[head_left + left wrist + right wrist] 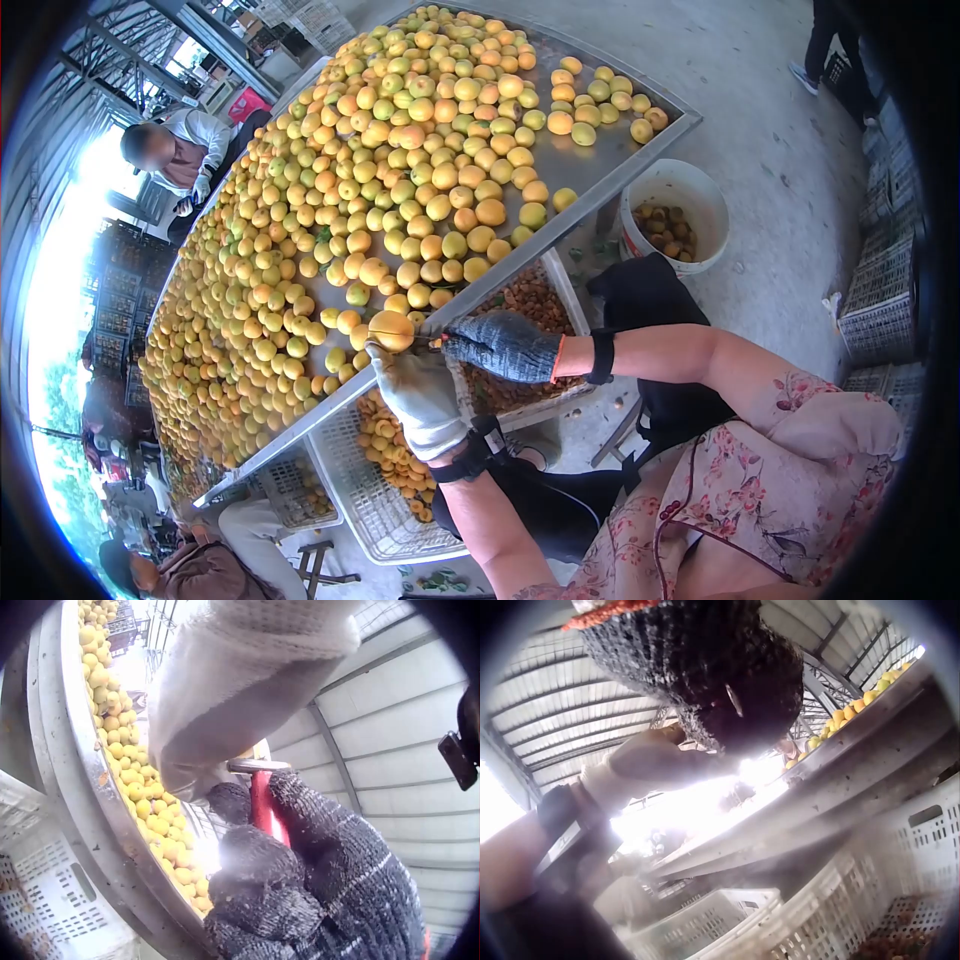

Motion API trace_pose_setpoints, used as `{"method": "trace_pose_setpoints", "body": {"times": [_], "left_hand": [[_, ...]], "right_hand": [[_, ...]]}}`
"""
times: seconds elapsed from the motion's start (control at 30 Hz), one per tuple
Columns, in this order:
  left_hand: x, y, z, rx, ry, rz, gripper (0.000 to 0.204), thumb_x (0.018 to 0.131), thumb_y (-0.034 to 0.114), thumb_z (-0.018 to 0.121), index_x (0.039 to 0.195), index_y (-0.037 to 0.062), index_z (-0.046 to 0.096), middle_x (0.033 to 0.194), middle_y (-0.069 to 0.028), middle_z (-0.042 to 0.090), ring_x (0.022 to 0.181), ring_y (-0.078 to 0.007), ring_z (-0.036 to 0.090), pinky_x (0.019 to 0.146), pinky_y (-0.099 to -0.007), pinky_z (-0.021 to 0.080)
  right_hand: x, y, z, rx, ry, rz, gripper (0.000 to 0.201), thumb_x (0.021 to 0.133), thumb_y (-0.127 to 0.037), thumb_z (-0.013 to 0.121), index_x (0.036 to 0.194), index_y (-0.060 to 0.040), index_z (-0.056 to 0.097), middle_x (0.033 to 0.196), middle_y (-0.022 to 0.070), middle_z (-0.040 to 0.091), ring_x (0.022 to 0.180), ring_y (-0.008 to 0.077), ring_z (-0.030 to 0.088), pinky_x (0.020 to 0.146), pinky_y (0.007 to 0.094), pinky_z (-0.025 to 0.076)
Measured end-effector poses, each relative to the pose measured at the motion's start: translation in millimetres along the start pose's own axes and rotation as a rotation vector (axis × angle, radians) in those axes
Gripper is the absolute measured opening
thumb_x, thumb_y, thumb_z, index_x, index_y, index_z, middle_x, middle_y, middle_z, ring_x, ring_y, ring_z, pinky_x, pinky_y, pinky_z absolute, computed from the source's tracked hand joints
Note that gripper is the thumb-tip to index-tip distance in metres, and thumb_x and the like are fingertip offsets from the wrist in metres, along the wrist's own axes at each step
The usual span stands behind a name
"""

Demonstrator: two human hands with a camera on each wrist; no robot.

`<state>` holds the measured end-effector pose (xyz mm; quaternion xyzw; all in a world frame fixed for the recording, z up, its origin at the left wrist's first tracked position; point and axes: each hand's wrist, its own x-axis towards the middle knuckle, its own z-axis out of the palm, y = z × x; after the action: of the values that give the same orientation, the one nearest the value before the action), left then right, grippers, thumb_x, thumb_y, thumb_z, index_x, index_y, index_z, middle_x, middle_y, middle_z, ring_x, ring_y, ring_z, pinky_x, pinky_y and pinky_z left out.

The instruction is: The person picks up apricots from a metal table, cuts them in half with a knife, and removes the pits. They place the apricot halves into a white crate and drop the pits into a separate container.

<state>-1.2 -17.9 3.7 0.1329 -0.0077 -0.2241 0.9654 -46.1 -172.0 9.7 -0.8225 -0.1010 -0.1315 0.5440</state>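
Note:
Just above the near edge of a metal table (600, 185), my left hand (415, 395) in a white glove holds a yellow-orange apricot (390, 331). A dark line runs across the fruit's surface. My right hand (505, 345), in a dark grey knit glove, grips a small tool with a red handle (264, 806) and a flat metal end (259, 766). In the head view the tool's tip is right beside the apricot. The left glove (240, 697) hides most of the fruit in the left wrist view.
Loose apricots (420, 110) cover much of the table. Below its edge stand a white crate (420, 545) of apricot halves and another crate (580, 310) of brown pits. A white bucket (712, 215) with some fruit stands at right. Another person (190, 150) sits across the table.

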Motion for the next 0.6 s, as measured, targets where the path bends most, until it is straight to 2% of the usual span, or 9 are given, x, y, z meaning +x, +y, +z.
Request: {"method": "trace_pose_setpoints", "body": {"times": [0.03, 0.17, 0.23, 0.27, 0.3, 0.37, 0.4, 0.53, 0.6], "left_hand": [[-0.3, -2.6, 6.4, 0.487, 0.01, 0.158, 0.05, 0.097, 0.046, 0.036, 0.125, 0.0055, 0.046, 0.119, -0.0153, 0.055, 0.106, -0.0274, 0.054, 0.095, -0.0421, 0.042], [-5.6, -7.5, 29.3, 0.606, 0.064, 0.21, 0.053, 0.096, 0.046, 0.042, 0.125, 0.0015, 0.047, 0.116, -0.0121, 0.056, 0.103, -0.0235, 0.055, 0.095, -0.0383, 0.041], [-5.6, -6.4, 32.4, 0.543, 0.138, 0.212, 0.048, 0.093, 0.035, 0.049, 0.127, 0.0005, 0.046, 0.119, -0.0119, 0.055, 0.104, -0.0228, 0.055, 0.095, -0.0376, 0.041], [-7.4, -6.5, 37.3, 0.647, 0.129, 0.258, 0.049, 0.087, 0.019, 0.054, 0.131, -0.001, 0.043, 0.121, -0.0121, 0.054, 0.106, -0.0219, 0.054, 0.095, -0.0346, 0.041], [-9.2, -7.8, 44.0, 0.648, 0.129, 0.257, 0.049, 0.087, 0.019, 0.054, 0.131, -0.001, 0.043, 0.121, -0.0121, 0.054, 0.106, -0.0219, 0.054, 0.095, -0.0346, 0.041], [-12.2, -11.0, 52.6, 0.896, 0.137, 0.276, 0.052, 0.084, 0.011, 0.054, 0.133, -0.0023, 0.042, 0.119, -0.0119, 0.054, 0.106, -0.0198, 0.053, 0.094, -0.0309, 0.041], [-13.6, -10.6, 53.4, 0.886, 0.08, 0.282, 0.046, 0.087, 0.002, 0.049, 0.132, -0.0013, 0.042, 0.122, -0.0138, 0.052, 0.113, -0.0229, 0.053, 0.097, -0.0325, 0.043], [-5.6, -15.7, 48.7, 1.027, 0.073, 0.36, 0.047, 0.089, 0.019, 0.055, 0.131, 0.0007, 0.045, 0.113, -0.0094, 0.056, 0.098, -0.0162, 0.054, 0.084, -0.0268, 0.044], [0.3, -13.4, 20.9, 0.697, -0.013, 0.267, 0.049, 0.094, 0.042, 0.051, 0.124, 0.0039, 0.049, 0.103, -0.0048, 0.058, 0.09, -0.0143, 0.055, 0.078, -0.0263, 0.043]], "right_hand": [[0.3, -0.7, 0.2, -0.008, 0.006, -0.011, 0.034, 0.094, -0.036, 0.051, 0.093, -0.0041, 0.063, 0.081, 0.0183, 0.063, 0.075, 0.0376, 0.061, 0.065, 0.0458, 0.046], [0.6, -1.3, -1.8, -0.035, 0.01, -0.031, 0.033, 0.095, -0.034, 0.051, 0.093, -0.0038, 0.062, 0.081, 0.0182, 0.063, 0.074, 0.038, 0.06, 0.065, 0.0457, 0.046], [-0.1, 2.1, -2.7, 0.009, 0.034, -0.057, 0.031, 0.095, -0.032, 0.051, 0.094, -0.0026, 0.061, 0.083, 0.0183, 0.063, 0.075, 0.0384, 0.06, 0.066, 0.0457, 0.046], [-0.1, 3.2, -3.3, 0.009, 0.037, -0.056, 0.031, 0.095, -0.032, 0.051, 0.094, -0.0026, 0.061, 0.083, 0.0183, 0.063, 0.075, 0.0384, 0.06, 0.066, 0.0457, 0.046], [0.5, 3.6, -4.0, 0.03, 0.05, -0.064, 0.03, 0.094, -0.031, 0.051, 0.094, -0.0022, 0.061, 0.083, 0.0184, 0.063, 0.076, 0.0385, 0.06, 0.067, 0.0455, 0.046], [1.3, 3.4, -5.5, 0.051, 0.063, -0.072, 0.03, 0.094, -0.03, 0.052, 0.095, -0.0017, 0.061, 0.084, 0.0185, 0.063, 0.077, 0.0387, 0.06, 0.067, 0.0454, 0.046], [1.4, 3.2, -6.4, 0.035, 0.059, -0.067, 0.029, 0.094, -0.029, 0.052, 0.095, -0.0016, 0.061, 0.084, 0.0187, 0.063, 0.078, 0.0388, 0.059, 0.068, 0.0454, 0.046], [2.2, 4.5, -10.5, 0.042, 0.059, -0.1, 0.028, 0.094, -0.028, 0.053, 0.094, -0.0014, 0.061, 0.083, 0.0187, 0.063, 0.077, 0.0391, 0.059, 0.068, 0.0451, 0.045], [0.3, -5.6, -15.9, 0.026, 0.032, -0.071, 0.028, 0.094, -0.028, 0.053, 0.093, -0.0013, 0.061, 0.083, 0.0186, 0.063, 0.077, 0.039, 0.059, 0.068, 0.045, 0.045]]}}
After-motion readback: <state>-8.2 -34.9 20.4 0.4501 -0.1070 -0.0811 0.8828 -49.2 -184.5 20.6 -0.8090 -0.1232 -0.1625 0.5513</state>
